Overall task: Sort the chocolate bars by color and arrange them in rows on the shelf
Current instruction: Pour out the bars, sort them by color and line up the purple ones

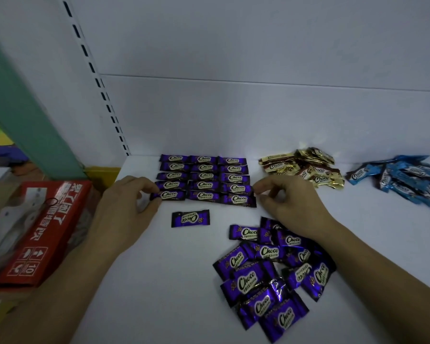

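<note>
On the flat white shelf board (pixel 159 281), toward the back, a tidy grid of purple foil-wrapped Choco bars (pixel 204 181): 3 columns by 5 rows, 15 in all, labels facing up. At the grid's front-left corner, the left hand (pixel 132 197), thumb and forefinger curled and pinching the left end of the front-left purple bar (pixel 171 194), flat on the shelf. At the grid's right edge, the right hand (pixel 286 199), fingers curled, fingertips (pixel 256 189) at the wrapper ends of the 2 front bars in the right column; gripping or merely nudging, cannot tell. Just in front of the grid, apart from both hands, 1 lone purple bar (pixel 190 218), label upside down to the camera. Nearer and to the right, partly under the right forearm, a loose heap of purple bars (pixel 263 276), overlapping at all angles. Behind the right hand, near the back wall, a heap of gold-and-brown wrapped bars (pixel 305 170); well to its right, a heap of blue wrapped bars (pixel 400 178). Off the shelf's left edge, a red cardboard box with white print (pixel 45 232), beside a green upright panel (pixel 23 103) and a white slotted shelf post (pixel 97 78).
</note>
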Tool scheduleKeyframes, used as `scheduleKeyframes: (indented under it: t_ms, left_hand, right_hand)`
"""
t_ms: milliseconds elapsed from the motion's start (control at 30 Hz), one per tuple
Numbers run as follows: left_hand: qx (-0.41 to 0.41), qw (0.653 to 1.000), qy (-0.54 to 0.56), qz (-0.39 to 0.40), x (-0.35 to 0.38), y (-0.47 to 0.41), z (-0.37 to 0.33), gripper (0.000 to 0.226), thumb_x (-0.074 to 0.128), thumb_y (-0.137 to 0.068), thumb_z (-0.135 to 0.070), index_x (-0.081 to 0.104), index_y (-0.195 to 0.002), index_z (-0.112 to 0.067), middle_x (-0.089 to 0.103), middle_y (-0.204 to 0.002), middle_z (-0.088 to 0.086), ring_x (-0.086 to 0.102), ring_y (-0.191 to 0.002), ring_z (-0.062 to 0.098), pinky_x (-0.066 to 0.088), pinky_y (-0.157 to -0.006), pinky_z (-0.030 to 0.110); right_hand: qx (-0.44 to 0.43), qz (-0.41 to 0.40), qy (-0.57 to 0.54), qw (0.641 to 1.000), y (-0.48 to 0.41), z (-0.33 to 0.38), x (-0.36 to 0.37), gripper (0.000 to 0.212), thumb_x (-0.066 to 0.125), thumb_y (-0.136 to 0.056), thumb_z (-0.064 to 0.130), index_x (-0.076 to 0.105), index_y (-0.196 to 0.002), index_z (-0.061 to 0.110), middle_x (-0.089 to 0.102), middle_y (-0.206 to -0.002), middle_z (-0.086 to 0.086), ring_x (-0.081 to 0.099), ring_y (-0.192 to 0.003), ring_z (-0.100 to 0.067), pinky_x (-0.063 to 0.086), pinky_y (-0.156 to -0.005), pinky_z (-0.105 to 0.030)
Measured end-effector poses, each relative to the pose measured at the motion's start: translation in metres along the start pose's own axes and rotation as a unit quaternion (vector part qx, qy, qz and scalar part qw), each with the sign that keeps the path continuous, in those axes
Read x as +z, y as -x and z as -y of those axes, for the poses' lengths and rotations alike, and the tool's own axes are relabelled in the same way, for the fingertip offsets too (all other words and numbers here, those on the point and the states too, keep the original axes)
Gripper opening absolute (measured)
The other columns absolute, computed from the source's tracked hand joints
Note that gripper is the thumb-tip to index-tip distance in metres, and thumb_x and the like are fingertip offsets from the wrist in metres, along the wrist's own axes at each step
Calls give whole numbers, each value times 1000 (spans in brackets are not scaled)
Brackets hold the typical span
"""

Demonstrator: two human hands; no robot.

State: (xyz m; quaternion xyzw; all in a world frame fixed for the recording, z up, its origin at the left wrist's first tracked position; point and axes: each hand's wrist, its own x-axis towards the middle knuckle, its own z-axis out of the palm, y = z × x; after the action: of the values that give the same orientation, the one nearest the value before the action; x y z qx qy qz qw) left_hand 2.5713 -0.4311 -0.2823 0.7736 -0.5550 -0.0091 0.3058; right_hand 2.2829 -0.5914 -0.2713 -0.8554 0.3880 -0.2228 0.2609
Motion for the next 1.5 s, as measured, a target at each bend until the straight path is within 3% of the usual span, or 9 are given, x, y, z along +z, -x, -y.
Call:
scheduleKeyframes:
  t_ms: [133, 467, 633, 733, 833, 1033, 1100, 1267, 1500]
  left_hand:
    - [-18, 1000, 7, 0, -1, 0, -4, 17, 79, -81, -19, 67, -92, -23, 47, -83, -25, 49, -75, -2, 33, -66, 11]
    - [-29, 999, 17, -4, -1, 0, -3, 16, 79, -81, -19, 68, -92, -20, 48, -82, -23, 51, -75, -1, 33, -64, 11]
    - [14, 1000, 27, -3, -3, 3, -3, 16, 78, -81, -19, 67, -92, -24, 56, -93, -11, 55, -82, 0, 37, -66, 8]
    - [68, 994, 59, 61, -4, 8, -10, 17, 74, -83, -28, 68, -99, -30, 56, -103, -16, 55, -95, 0, 38, -76, 2]
    - [137, 980, 76, 120, 1, 15, -18, 18, 69, -83, -37, 69, -101, -32, 56, -108, -19, 57, -101, 3, 45, -85, 11]
    - [172, 975, 62, 125, 7, 16, -20, 19, 69, -85, -34, 72, -103, -29, 58, -106, -18, 57, -100, 4, 51, -86, 25]
    - [178, 975, 61, 116, 5, 16, -20, 17, 73, -85, -26, 73, -102, -26, 61, -104, -15, 59, -97, 5, 55, -84, 31]
    - [174, 975, 60, 121, 3, 15, -16, 17, 74, -85, -25, 73, -101, -27, 62, -102, -18, 59, -97, 3, 54, -85, 30]
    - [111, 982, 70, 138, -2, 16, -13, 42, 79, -79, -29, 60, -116, -38, 60, -103, -26, 55, -97, 0, 39, -75, 5]
  right_hand:
    - [6, 14, -12, 1000, 0, 1, 0, 25, 70, -88, 16, 74, -107, 31, 67, -95, 26, 62, -87, 0, 42, -75, -5]
    - [0, 13, -40, 999, 0, 2, 0, 26, 70, -87, 13, 74, -106, 31, 71, -92, 14, 63, -82, -7, 49, -70, -14]
    - [-45, -2, -12, 999, 4, 6, 1, 20, 74, -83, 11, 78, -90, 29, 69, -87, 17, 61, -79, -5, 43, -67, -9]
    - [-61, 29, -9, 998, 5, 7, 6, 21, 76, -83, 11, 79, -92, 29, 68, -87, 15, 61, -77, -5, 47, -68, -15]
    - [-72, 28, -11, 997, 5, 9, 7, 21, 76, -83, 11, 79, -94, 28, 69, -88, 14, 62, -77, -5, 49, -68, -15]
    - [-104, -18, 4, 994, 6, 17, 3, 17, 77, -84, 16, 78, -96, 28, 70, -90, 14, 60, -80, -7, 41, -68, -7]
    - [-142, 12, 22, 989, 7, 26, -6, 15, 77, -85, 22, 77, -99, 28, 70, -89, 17, 61, -81, -5, 42, -69, -8]
    - [-143, 228, 109, 957, 13, 39, -25, 24, 78, -80, 46, 70, -101, 36, 68, -93, 22, 61, -88, 2, 47, -71, -12]
    - [-127, 238, 82, 959, 12, 44, -17, 38, 83, -76, 33, 63, -109, 36, 66, -92, 18, 65, -79, -4, 56, -69, -28]
